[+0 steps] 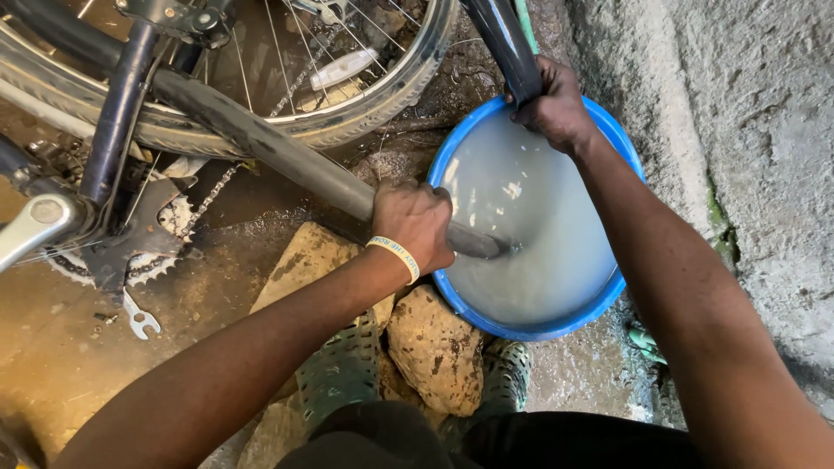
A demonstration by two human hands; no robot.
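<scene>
Left hand (pixel 415 224): clenched round inner tube (pixel 269 143), at basin (pixel 556 328) near rim.
Right hand (pixel 556 108): gripping tube at basin's far rim.
Tube: dips into basin's cloudy water.
Tip: keep stretch submerged, feed slowly.

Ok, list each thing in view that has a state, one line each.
Inner tube: inflated, looped, one part dipped in water.
Blue basin: upright, filled with cloudy water.
Left hand: closed around the tube at the basin's rim.
Right hand: closed around the tube above the basin's far edge.
Bicycle wheel: tyre on rim.
Chain: on the chainring.
Spanner: lying on wet ground.
</scene>
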